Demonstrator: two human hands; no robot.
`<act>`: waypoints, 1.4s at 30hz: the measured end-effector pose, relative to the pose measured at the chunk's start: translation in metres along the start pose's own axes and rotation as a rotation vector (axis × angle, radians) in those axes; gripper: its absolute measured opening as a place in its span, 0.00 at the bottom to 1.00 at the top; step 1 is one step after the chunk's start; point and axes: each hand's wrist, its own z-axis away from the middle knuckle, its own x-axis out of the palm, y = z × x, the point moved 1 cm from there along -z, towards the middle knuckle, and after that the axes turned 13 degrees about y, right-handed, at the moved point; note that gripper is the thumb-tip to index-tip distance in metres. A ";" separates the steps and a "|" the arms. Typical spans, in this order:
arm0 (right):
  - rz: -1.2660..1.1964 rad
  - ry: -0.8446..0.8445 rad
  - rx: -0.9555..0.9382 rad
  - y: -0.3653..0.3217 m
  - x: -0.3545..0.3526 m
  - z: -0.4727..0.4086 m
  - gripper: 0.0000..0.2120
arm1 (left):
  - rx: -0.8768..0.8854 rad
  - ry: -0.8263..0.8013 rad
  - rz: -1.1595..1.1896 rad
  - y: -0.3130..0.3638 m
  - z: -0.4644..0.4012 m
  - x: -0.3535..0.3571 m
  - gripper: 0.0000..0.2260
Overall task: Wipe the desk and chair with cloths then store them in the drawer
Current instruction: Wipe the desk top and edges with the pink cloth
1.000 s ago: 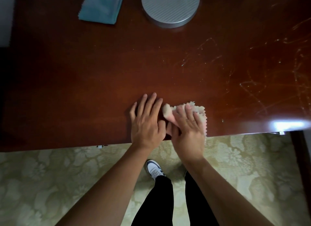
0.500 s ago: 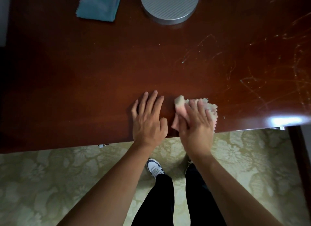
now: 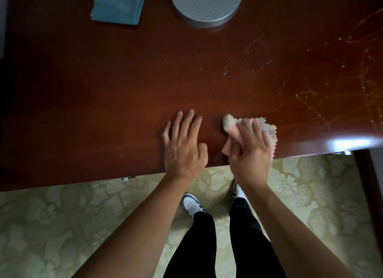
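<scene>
Now we see the dark wooden bench (image 3: 124, 81) fill most of the view, its near edge running across above the patterned carpet (image 3: 51, 226). Since a moment ago our right hand (image 3: 248, 151) has slid the pale cloth (image 3: 267, 128) rightward along that near edge, away from our left hand (image 3: 184, 147), so a gap of bare wood now lies between the two where they were almost touching. We judge the wiping stroke is working toward the scratched right part of the bench, with the chair and the drawer not yet dealt with.

Our left hand lies flat on the wood, fingers straight and slightly spread, holding nothing. Our right hand presses down on the bunched cloth with mostly straight fingers; whether the thumb pinches it from below we cannot tell.

At the far edge the blue cloth (image 3: 119, 6) and the round grey base (image 3: 207, 6) are both cut off by the frame. No chair or drawer shows, and the left side is too dark to read.
</scene>
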 end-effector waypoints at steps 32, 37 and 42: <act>0.108 0.069 0.083 0.086 -0.033 -0.046 0.20 | -0.026 0.028 -0.031 0.002 0.000 0.004 0.28; 0.163 -0.075 -0.100 0.050 -0.021 -0.009 0.24 | -0.036 0.042 -0.038 0.002 0.000 0.006 0.26; 0.130 -0.106 -0.205 0.049 -0.012 -0.049 0.22 | -0.047 0.049 -0.061 0.001 0.000 0.010 0.24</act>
